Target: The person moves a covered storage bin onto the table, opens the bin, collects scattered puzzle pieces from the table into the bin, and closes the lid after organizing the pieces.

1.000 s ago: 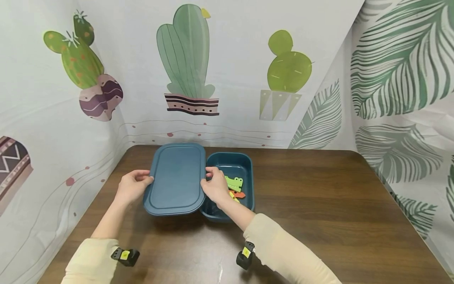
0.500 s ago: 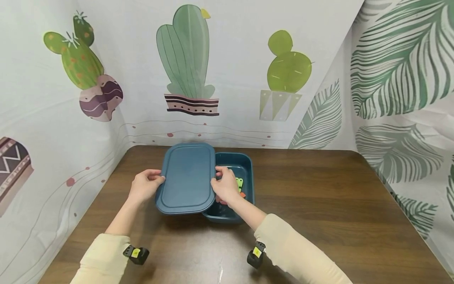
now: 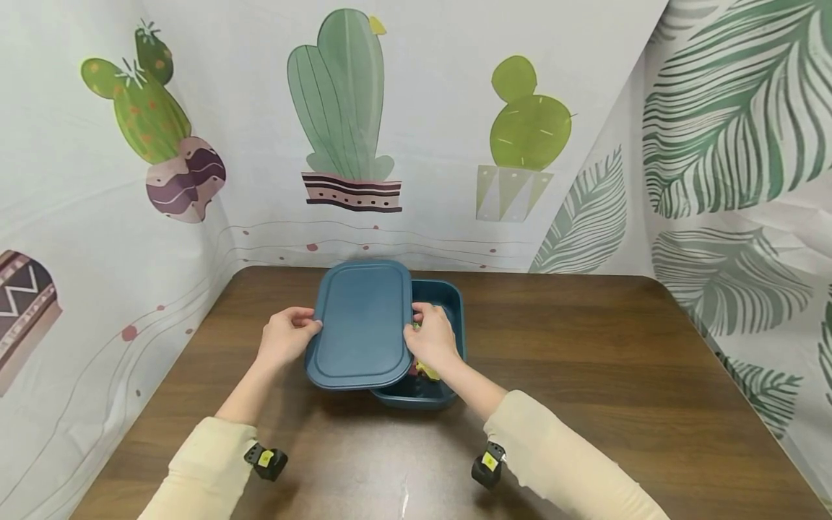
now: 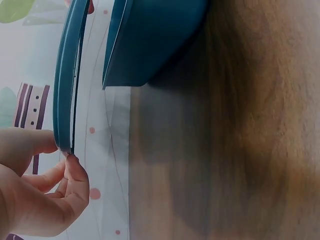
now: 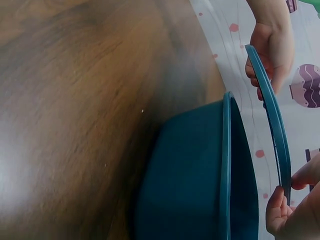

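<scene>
A dark blue rectangular lid (image 3: 362,325) is held level above a matching blue box (image 3: 448,296) on the brown table (image 3: 585,375). My left hand (image 3: 286,341) pinches the lid's left edge and my right hand (image 3: 430,341) pinches its right edge. The lid covers the left half of the box. A bit of yellow toy (image 3: 425,370) shows in the box beneath my right hand. In the left wrist view the lid (image 4: 65,90) hangs apart from the box (image 4: 150,40), gripped by fingers (image 4: 75,175). The right wrist view shows the lid (image 5: 272,125) above the box's rim (image 5: 226,165).
Cloth walls printed with cacti and leaves close in the table at the back, left and right. The box stands near the back wall, left of centre. Bare wood lies to the right and in front of the box.
Both hands have carried the lid rightward, so it now covers more of the box. The green and orange toys inside are now hidden by the lid and my right hand.
</scene>
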The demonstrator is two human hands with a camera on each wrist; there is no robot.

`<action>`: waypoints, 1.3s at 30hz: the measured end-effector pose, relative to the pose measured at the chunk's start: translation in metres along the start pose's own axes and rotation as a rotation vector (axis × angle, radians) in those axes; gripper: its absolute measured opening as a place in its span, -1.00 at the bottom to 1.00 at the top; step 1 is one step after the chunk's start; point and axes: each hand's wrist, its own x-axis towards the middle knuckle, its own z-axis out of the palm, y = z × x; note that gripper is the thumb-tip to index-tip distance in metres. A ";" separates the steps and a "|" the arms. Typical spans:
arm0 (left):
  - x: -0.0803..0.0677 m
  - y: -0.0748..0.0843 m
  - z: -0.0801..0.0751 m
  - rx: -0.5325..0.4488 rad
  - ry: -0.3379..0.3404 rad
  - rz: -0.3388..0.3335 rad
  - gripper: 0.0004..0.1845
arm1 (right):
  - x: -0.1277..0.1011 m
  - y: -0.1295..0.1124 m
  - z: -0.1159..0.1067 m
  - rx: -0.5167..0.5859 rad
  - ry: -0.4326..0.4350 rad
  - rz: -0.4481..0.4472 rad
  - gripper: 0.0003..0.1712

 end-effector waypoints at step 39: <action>-0.006 0.041 0.052 -0.001 -0.054 0.095 -0.65 | -0.010 0.042 -0.050 -0.092 0.009 -0.003 -0.51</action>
